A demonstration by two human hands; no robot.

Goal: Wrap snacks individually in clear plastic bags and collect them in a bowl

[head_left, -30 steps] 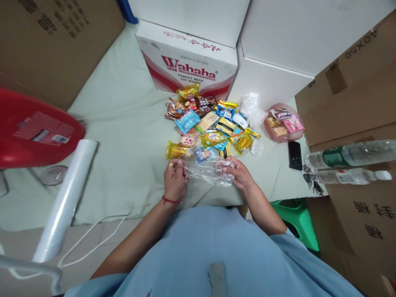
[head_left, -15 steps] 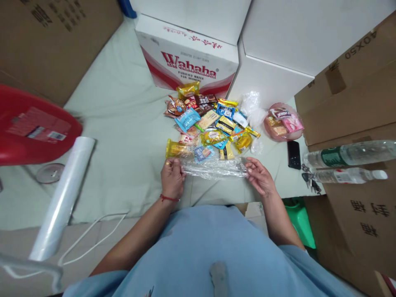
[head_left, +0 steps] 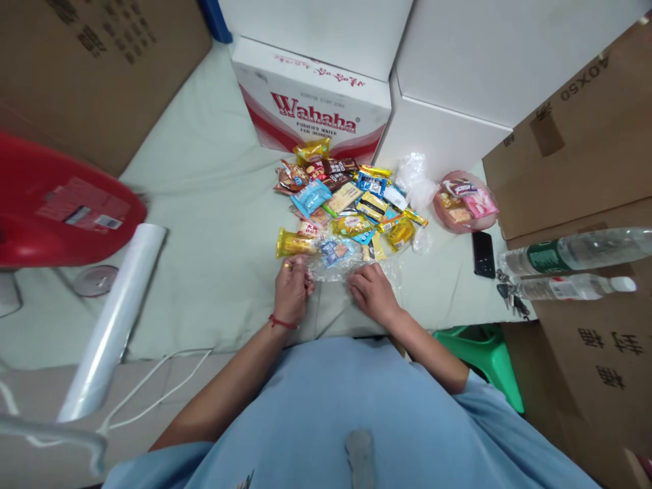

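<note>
A crinkled sheet of clear plastic film [head_left: 330,274] lies along the near edge of a heap of wrapped snacks [head_left: 345,198]. My left hand [head_left: 291,291] is closed on the film's left part, beside a yellow-wrapped snack [head_left: 295,243]. Curled fingers of my right hand [head_left: 374,292] pinch the film farther right, and some of it spreads out beyond that hand. Through the film, a blue-and-white snack packet [head_left: 336,251] shows between the hands.
A pink bowl of snacks [head_left: 466,202] stands right of crumpled clear plastic [head_left: 416,180]. Near it are a phone [head_left: 483,255], keys [head_left: 509,297] and two bottles [head_left: 575,288]. A film roll [head_left: 115,322] and red container [head_left: 61,204] lie left; a Wahaha box [head_left: 313,102] stands behind.
My right hand has moved left, closer to my left hand, and turned palm down. The film between the hands, stretched out before, is now bunched. The view has shifted slightly.
</note>
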